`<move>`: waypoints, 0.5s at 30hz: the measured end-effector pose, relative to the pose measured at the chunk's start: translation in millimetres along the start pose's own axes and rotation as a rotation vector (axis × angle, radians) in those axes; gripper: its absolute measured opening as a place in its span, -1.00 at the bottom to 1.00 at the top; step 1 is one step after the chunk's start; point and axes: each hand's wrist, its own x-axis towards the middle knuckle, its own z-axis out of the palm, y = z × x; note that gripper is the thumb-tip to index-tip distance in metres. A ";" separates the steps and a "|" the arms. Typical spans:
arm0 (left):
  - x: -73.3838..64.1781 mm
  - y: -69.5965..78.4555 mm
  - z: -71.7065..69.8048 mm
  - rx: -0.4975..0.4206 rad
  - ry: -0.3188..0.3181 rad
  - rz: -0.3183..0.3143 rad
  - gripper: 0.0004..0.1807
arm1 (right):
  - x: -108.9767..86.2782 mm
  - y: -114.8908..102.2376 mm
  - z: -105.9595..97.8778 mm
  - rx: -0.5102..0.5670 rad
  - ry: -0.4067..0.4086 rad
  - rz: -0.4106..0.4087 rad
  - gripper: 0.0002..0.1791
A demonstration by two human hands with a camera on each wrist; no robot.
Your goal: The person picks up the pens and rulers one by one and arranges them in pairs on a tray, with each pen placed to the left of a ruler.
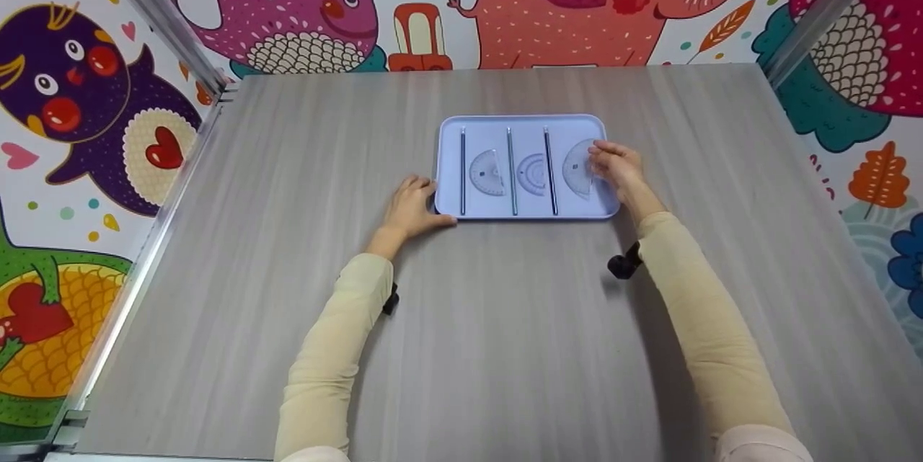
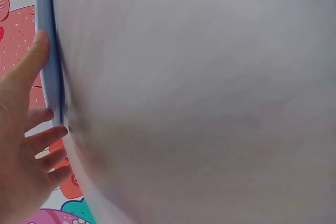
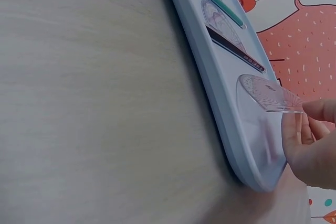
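A pale blue tray (image 1: pixel 497 218) lies on the table. My right hand (image 1: pixel 619 168) pinches a clear protractor (image 1: pixel 577 169) between thumb and fingers over the tray's right end. In the right wrist view this protractor (image 3: pixel 265 94) stands tilted, partly off the tray floor. My left hand (image 1: pixel 412 208) touches the tray's near left corner, its thumb along the front edge and its fingers by the left side. A second protractor (image 1: pixel 487 174) and a third protractor (image 1: pixel 532 175) lie in the tray. Between and beside them are a dark blue pencil (image 1: pixel 463 170), a green pencil (image 1: pixel 513 174) and a black pencil (image 1: pixel 551 174).
The grey wood-grain table (image 1: pixel 490 347) extends around the tray. Walls printed with cartoon animals stand behind and at both sides, with a metal post (image 1: pixel 155 11) at the back left and another post (image 1: pixel 829 15) at the back right.
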 end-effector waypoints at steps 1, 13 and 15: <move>0.0 0.1 -0.1 0.002 0.000 0.001 -0.06 | 0.0 -0.1 -0.2 -0.008 -0.004 -0.001 -0.56; 0.2 0.7 -0.3 -0.002 0.014 0.011 -0.06 | 2.2 -0.9 0.9 -0.240 -0.088 -0.043 -0.44; 0.1 1.1 -0.4 -0.002 0.014 0.009 -0.06 | 1.8 -0.8 2.3 -0.287 -0.100 -0.063 -0.43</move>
